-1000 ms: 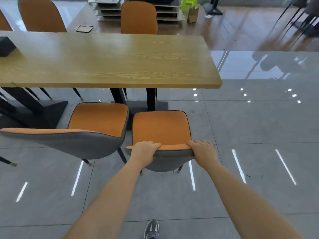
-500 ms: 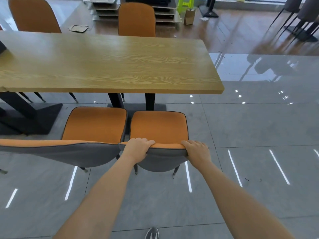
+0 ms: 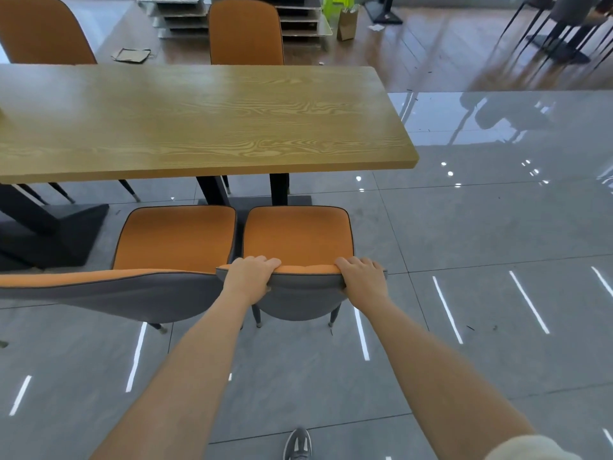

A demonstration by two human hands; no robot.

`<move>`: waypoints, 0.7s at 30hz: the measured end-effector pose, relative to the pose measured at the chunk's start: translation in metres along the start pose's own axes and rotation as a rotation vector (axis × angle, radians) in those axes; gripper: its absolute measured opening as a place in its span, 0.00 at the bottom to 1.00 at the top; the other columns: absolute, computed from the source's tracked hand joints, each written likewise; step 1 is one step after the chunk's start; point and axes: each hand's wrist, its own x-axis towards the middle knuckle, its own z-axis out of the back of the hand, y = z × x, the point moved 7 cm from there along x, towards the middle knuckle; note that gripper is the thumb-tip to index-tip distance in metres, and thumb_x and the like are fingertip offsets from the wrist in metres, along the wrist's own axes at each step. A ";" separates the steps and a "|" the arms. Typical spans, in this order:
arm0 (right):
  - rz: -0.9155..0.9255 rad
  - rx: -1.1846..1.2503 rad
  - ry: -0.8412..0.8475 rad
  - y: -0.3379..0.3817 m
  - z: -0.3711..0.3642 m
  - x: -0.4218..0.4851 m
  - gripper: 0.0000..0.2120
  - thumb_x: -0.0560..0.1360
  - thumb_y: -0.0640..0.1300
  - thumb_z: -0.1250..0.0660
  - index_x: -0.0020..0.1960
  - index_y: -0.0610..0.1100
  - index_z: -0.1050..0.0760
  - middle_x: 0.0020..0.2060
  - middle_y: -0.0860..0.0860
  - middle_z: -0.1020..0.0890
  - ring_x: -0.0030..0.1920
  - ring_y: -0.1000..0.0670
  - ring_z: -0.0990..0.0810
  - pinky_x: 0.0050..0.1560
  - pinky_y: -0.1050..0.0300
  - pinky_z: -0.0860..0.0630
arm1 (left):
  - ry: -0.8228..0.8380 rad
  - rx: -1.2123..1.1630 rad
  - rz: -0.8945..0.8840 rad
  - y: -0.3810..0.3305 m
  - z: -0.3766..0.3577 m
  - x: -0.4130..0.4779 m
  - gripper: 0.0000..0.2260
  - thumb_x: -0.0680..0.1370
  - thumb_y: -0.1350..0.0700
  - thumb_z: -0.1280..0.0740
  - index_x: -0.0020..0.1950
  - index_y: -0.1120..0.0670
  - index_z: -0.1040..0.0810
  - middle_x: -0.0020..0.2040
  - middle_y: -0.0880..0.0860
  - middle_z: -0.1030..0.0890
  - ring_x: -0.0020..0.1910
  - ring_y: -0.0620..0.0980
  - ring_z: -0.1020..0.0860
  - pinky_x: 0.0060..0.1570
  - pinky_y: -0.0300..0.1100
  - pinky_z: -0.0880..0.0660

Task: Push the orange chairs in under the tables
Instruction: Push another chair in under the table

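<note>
Both hands, left hand (image 3: pixel 249 274) and right hand (image 3: pixel 361 276), grasp my chair's backrest (image 3: pixel 306 272); its seat (image 3: pixel 297 235) sits short of the table (image 3: pixel 205 127), unpushed.

The fingertips of the left hand (image 3: pixel 249 275) and the right hand (image 3: pixel 361 277) are hidden behind the backrest top of the held orange chair (image 3: pixel 297 239). The neighbouring chair (image 3: pixel 175 239) is cut off by the left edge, as is the wooden table (image 3: pixel 199 121). The far chairs' seats are concealed by the tabletop. Only the toe of a shoe (image 3: pixel 297 444) is shown at the bottom edge.
</note>
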 end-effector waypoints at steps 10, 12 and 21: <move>-0.071 -0.045 0.087 -0.001 0.005 -0.005 0.14 0.76 0.45 0.36 0.60 0.45 0.34 0.57 0.45 0.24 0.62 0.41 0.29 0.70 0.40 0.39 | 0.045 -0.057 0.041 -0.001 0.001 0.001 0.23 0.75 0.51 0.32 0.69 0.48 0.33 0.62 0.52 0.23 0.59 0.54 0.24 0.58 0.49 0.29; -0.086 -0.055 0.093 0.000 0.005 -0.004 0.14 0.76 0.44 0.36 0.59 0.45 0.34 0.56 0.45 0.24 0.62 0.40 0.29 0.70 0.39 0.40 | 0.038 -0.050 0.042 -0.001 0.000 0.001 0.23 0.75 0.52 0.32 0.69 0.48 0.33 0.62 0.52 0.23 0.59 0.54 0.24 0.58 0.49 0.29; -0.132 -0.100 0.120 -0.016 0.009 0.004 0.15 0.76 0.40 0.36 0.60 0.44 0.34 0.58 0.43 0.25 0.63 0.39 0.30 0.70 0.40 0.38 | 0.009 -0.090 0.039 -0.012 -0.001 0.009 0.22 0.75 0.53 0.32 0.68 0.48 0.32 0.61 0.52 0.22 0.59 0.55 0.25 0.60 0.50 0.32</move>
